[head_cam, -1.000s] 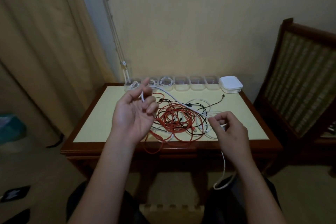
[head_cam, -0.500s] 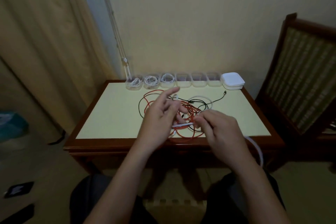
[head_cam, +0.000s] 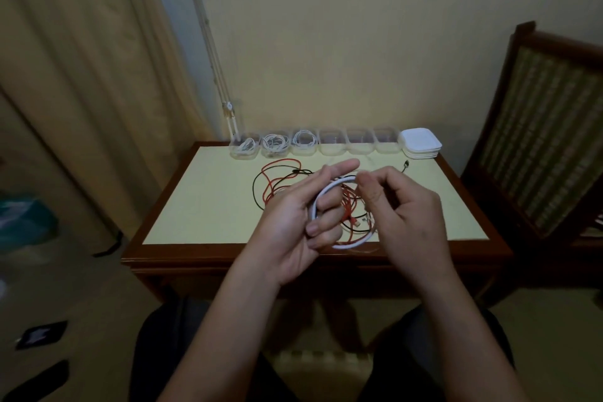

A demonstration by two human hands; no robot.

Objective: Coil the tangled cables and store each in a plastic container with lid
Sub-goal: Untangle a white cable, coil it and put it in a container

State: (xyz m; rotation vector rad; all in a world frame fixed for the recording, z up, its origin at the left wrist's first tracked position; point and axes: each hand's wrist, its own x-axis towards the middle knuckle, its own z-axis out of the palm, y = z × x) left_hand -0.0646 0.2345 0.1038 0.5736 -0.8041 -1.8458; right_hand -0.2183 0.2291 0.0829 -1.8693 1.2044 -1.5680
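A heavy beige curtain (head_cam: 81, 91) hangs at left and a wooden chair (head_cam: 548, 127) with a woven back stands at right, flanking a dark-framed table (head_cam: 202, 206) with a pale yellow top set against the wall. A seated person's two hands are raised over the table's near edge. The left hand (head_cam: 293, 228), palm turned up, has its lower fingers curled through a loop of white cable (head_cam: 354, 243), with the longer fingers stretched out behind it. The right hand (head_cam: 408, 215) is curled, thumb and fingertips pinching the top of the same loop. Beneath and beyond the hands a tangle of red and black cables (head_cam: 274, 183) sprawls across the middle of the table. Along the far edge stands a row of clear plastic containers (head_cam: 329, 142); the three at left each hold a coiled white cable. Just beside the row's right end sits a stack of white lids (head_cam: 419, 142).
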